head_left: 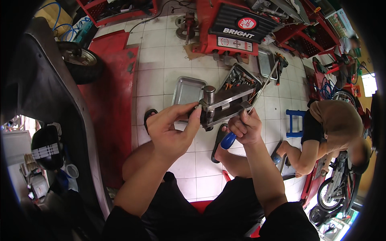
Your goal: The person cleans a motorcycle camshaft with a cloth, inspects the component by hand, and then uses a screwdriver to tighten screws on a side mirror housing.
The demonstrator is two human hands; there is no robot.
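Observation:
Up in front of me is a steel piece with two parallel flat bars (231, 98), joined at its left end by a thick round post (209, 94); its exact kind I cannot tell. My left hand (171, 128) pinches at the post end between thumb and forefinger, which partly hide what they touch. My right hand (246, 126) is closed around the lower bar's right end. It also holds a long screwdriver, whose blue handle (228, 140) sticks out below the fingers and whose thin shaft (265, 82) points up to the right.
On the tiled floor beyond are a metal tray (187, 90), a tray of tools (243, 76), another tray (266, 60) and a power drill (282, 60). A red cabinet (229, 46) stands behind. Another person (333, 124) bends over beside a blue stool (295, 122). A dark vehicle panel (60, 88) rises at left.

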